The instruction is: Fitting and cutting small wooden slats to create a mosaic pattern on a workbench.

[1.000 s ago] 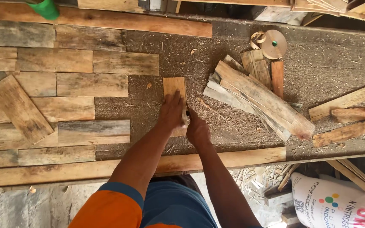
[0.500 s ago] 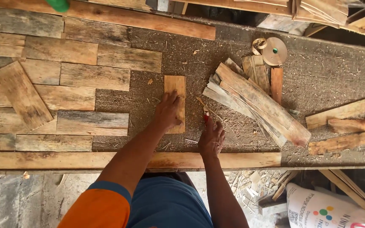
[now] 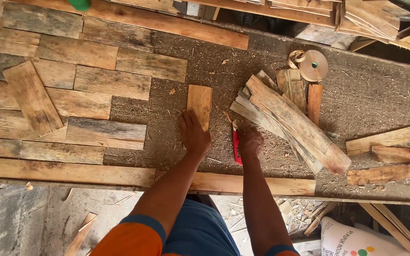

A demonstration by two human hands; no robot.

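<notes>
1. Over the last second the two hands have come apart. Both were bunched together at the near end of the small pale wood piece (image 3: 199, 105); now only the left hand (image 3: 194, 133) rests there, palm down, fingers spread flat on the sawdust-covered bench (image 3: 395, 95) and just touching the piece's near end. It presses rather than grips; nothing is closed in it.
2. The right hand (image 3: 251, 143) has drawn back toward the bench's near edge and is curled over a red flat pencil-like marker (image 3: 236, 147), which lies beside the thumb. From here I cannot tell whether the fingers actually pinch it or only lie against it.
3. The small piece itself has not shifted: it stands alone, upright to the view, between the laid field of weathered planks (image 3: 96, 80) on the left and the loose heap of long slats (image 3: 285, 118) on the right. By my judgement a marking stroke on the piece has ended, since the red tool is now clear of it.
4. A loose plank (image 3: 32, 97) lies tilted across the laid field.
5. Beyond the heap sits a round wooden disc with a green centre (image 3: 313, 65).
6. Below the bench, at the lower right, a white sack (image 3: 352, 239) leans, printed with dark lettering and coloured dots.
7. A green object (image 3: 79, 4) peeks in at the top edge.
</notes>
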